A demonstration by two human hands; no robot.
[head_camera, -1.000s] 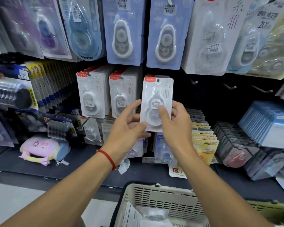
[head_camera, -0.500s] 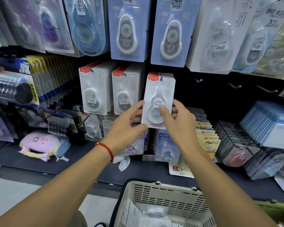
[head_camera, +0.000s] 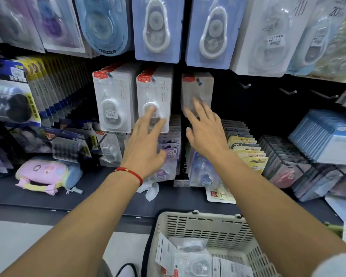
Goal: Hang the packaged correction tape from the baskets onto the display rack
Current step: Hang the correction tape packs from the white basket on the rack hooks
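Observation:
A white correction tape pack (head_camera: 198,86) with a red top tab hangs on a rack hook, blurred. Just below it my right hand (head_camera: 206,134) is spread, fingertips at its lower edge, holding nothing. To its left, two more rows of the same white packs (head_camera: 114,102) hang on hooks. My left hand (head_camera: 146,144), with a red string at the wrist, has its fingers apart in front of the second row (head_camera: 158,90). Near the bottom, a beige basket (head_camera: 206,226) holds several more packs (head_camera: 196,262).
Large blue and white tape packs (head_camera: 158,29) hang in the row above. Bare hooks (head_camera: 288,91) stick out to the right of the hung pack. Boxed stationery (head_camera: 246,152) fills the dark shelf, with a pastel pouch (head_camera: 46,174) at the left.
Both hands held the white pack up at the hook; now it hangs there and both hands have let go and opened, dropping slightly. The camera has moved closer.

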